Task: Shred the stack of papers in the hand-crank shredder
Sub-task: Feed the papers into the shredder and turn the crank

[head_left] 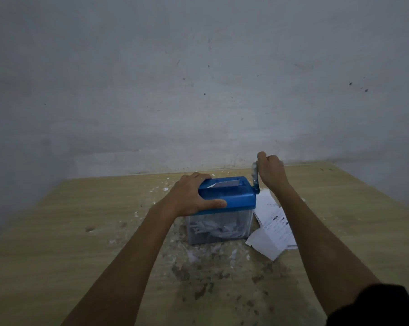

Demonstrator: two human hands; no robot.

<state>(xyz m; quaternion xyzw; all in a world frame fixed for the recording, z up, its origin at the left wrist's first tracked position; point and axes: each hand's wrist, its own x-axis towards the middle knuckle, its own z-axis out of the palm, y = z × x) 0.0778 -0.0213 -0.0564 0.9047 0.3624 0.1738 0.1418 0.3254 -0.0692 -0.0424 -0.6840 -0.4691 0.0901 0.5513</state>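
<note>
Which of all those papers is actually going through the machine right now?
The sheet poking up from the slot in the shredder's blue top. The other papers lie flat on the table, right of the shredder.

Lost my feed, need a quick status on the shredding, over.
Left hand clamps blue-lidded clear-bin shredder. Right hand grips upright blue crank. White sheet in slot; printed papers wait alongside. Nothing blocking.
</note>
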